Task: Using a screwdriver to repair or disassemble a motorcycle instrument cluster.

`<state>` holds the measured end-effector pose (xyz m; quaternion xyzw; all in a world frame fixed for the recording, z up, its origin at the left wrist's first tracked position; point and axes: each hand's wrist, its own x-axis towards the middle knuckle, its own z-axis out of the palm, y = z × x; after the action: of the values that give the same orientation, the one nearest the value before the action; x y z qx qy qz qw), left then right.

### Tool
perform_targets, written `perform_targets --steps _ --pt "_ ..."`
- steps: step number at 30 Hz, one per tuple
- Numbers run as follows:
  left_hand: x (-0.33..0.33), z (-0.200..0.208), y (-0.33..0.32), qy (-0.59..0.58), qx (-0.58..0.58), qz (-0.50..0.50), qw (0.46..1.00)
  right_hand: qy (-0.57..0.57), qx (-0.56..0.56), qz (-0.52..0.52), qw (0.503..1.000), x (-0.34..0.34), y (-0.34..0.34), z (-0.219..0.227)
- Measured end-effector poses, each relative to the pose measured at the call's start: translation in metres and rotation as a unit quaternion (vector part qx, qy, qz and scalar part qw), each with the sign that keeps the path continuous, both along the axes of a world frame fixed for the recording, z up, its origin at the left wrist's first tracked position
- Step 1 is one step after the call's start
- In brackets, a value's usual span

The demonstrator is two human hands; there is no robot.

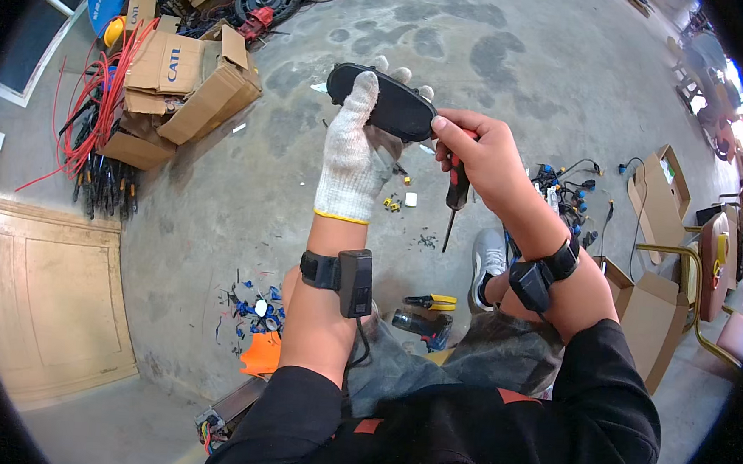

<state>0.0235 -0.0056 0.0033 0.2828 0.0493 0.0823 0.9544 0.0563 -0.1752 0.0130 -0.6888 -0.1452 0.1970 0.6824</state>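
In a white knitted glove, my left hand (356, 137) is closed round a black oblong case (388, 104) with rounded ends, its thumb lying across the face. My bare right hand (479, 149) pinches the case's right end between thumb and forefinger. The same hand's curled lower fingers keep a screwdriver (456, 190) with a black and red handle, its shaft pointing down and its tip touching nothing. What lies behind the case is hidden, apart from some gloved fingertips above its upper edge.
On the concrete floor lie small yellow parts (392, 204), yellow-handled pliers (431, 302), a cordless drill (424, 324) and blue connectors (260, 310). Cables (565, 193) and open cardboard boxes (651, 321) are to the right, beside a chair (710, 261). Cartons (185, 84) with red tubing (97, 122) stand at the far left.
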Motion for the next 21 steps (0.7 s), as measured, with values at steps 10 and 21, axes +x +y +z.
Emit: perform_targets --steps 10,21 --pt "0.019 -0.024 0.016 0.169 0.072 0.160 0.970 0.001 0.036 -0.115 0.993 0.011 -0.002 0.002" --pt "0.005 -0.009 -0.022 0.021 0.100 -0.075 0.992 0.003 0.048 -0.027 0.998 -0.008 0.013 -0.014"
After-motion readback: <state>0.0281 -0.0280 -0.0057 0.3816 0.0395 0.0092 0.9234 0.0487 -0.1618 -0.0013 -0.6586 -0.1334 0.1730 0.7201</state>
